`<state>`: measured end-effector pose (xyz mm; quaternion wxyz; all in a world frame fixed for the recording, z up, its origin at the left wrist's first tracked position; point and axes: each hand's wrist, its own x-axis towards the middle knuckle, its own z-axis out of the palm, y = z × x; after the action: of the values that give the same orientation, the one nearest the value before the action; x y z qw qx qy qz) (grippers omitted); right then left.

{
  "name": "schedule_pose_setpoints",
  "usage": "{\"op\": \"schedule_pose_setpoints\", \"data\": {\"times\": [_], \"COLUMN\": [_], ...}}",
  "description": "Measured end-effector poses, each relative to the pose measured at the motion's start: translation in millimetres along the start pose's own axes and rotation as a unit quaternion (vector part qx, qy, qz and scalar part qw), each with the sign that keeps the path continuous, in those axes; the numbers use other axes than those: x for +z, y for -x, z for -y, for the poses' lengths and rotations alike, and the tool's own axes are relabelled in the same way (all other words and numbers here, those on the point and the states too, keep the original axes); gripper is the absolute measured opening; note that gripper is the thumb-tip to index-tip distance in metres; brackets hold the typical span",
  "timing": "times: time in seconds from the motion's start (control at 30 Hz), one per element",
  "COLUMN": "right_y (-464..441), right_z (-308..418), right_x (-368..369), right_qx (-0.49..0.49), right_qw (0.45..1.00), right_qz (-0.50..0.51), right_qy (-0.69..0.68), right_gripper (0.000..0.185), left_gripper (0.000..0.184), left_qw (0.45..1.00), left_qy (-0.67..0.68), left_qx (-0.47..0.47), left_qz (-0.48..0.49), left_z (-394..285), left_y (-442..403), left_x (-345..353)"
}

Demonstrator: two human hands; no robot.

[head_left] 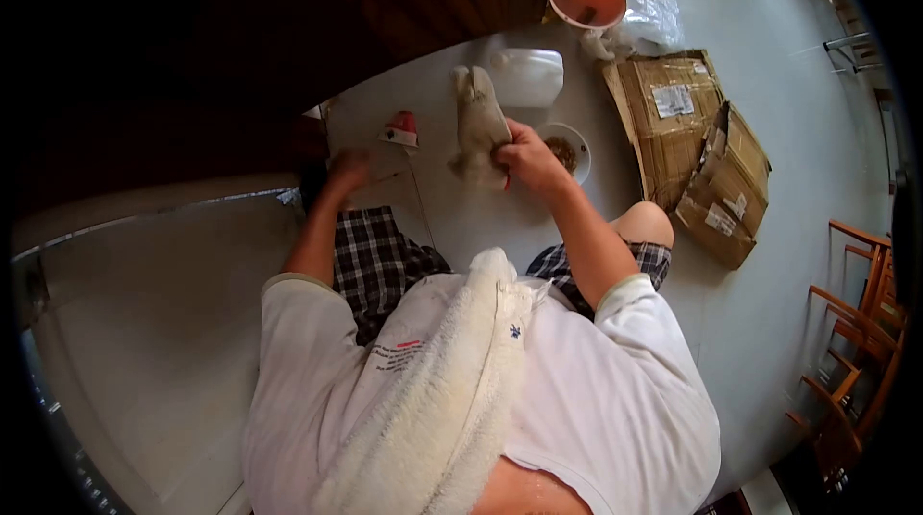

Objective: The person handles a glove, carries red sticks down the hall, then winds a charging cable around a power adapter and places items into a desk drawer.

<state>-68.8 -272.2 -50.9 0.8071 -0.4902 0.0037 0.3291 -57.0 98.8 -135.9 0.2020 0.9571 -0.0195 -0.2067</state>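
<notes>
From my remote post I see the right hand point(527, 154) grip an apparent glove point(478, 121) above the floor point(735, 323); the left hand point(348, 172), blurred near a red packet point(402, 130), I cannot read as clenched or released. A slack hold could, I judge, drop the glove against the jug point(531, 82) or bowl point(585, 151), with cartons point(663, 121) crowding the right.

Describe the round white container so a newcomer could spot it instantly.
Find the big brown cardboard right of centre. Just left of it, showing beside the right hand that holds a pale soiled item, is the container. Unlike the white jug above it, it's round, with brown material inside.
</notes>
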Motion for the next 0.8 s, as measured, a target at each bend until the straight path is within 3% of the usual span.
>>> {"op": "schedule_pose_setpoints", "data": {"times": [0.07, 0.17, 0.3, 0.4, 0.5, 0.57, 0.67, 0.7, 0.77, 0.8], "right_y": [-5.5, -4.4, -5.0, -9.9, -6.7, 2.0, -2.9, -4.1, -9.3, -10.8], "right_z": [-8.5, -15.4, -14.9, -22.6, -18.7, -2.3, -7.4, -10.2, -10.6, -7.3], "right_x": [-3.5, -2.7, 5.7, 5.1, 2.0, 8.0, 0.4, 2.5, 7.2, 8.7], "right_qx": [-0.049, -0.029, -0.043, -0.030, -0.034, -0.054, -0.026, -0.016, -0.002, -0.001], "right_qw": [0.998, 0.999, 0.998, 0.999, 0.999, 0.997, 0.999, 1.000, 0.998, 0.998], "right_qz": [-0.012, -0.004, 0.007, 0.021, 0.013, 0.010, 0.020, 0.019, 0.015, -0.010], "right_qy": [0.030, -0.039, -0.048, -0.027, -0.039, -0.053, -0.024, -0.001, 0.053, 0.058], "right_gripper": [0.048, 0.047, 0.041, 0.045, 0.049, 0.049, 0.050, 0.048, 0.046, 0.041], "left_gripper": [0.027, 0.027, 0.029, 0.027, 0.026, 0.024, 0.029, 0.042, 0.049, 0.052], "left_qw": [0.966, 0.869, 0.897, 0.982, 0.949, 0.912, 0.917, 0.941, 0.913, 0.916], "left_qy": [0.251, 0.492, 0.438, 0.141, 0.199, 0.320, 0.267, 0.240, 0.197, 0.142], "left_qx": [-0.059, -0.055, -0.008, 0.109, 0.129, -0.115, 0.015, 0.044, 0.219, 0.255], "left_qz": [-0.004, -0.001, 0.055, -0.064, -0.206, -0.231, -0.297, -0.236, -0.281, -0.274], "left_z": [-9.6, -133.3, -185.6, -206.4, -125.1, -98.3, -117.2, -138.2, -208.8, -229.8], "left_y": [-24.5, 17.7, 15.5, 15.7, -21.7, -16.6, -4.4, 6.4, 41.8, 52.2], "left_x": [-26.3, -70.4, -42.2, -33.9, 4.6, -26.3, -40.6, -47.6, -71.3, -74.8]}}
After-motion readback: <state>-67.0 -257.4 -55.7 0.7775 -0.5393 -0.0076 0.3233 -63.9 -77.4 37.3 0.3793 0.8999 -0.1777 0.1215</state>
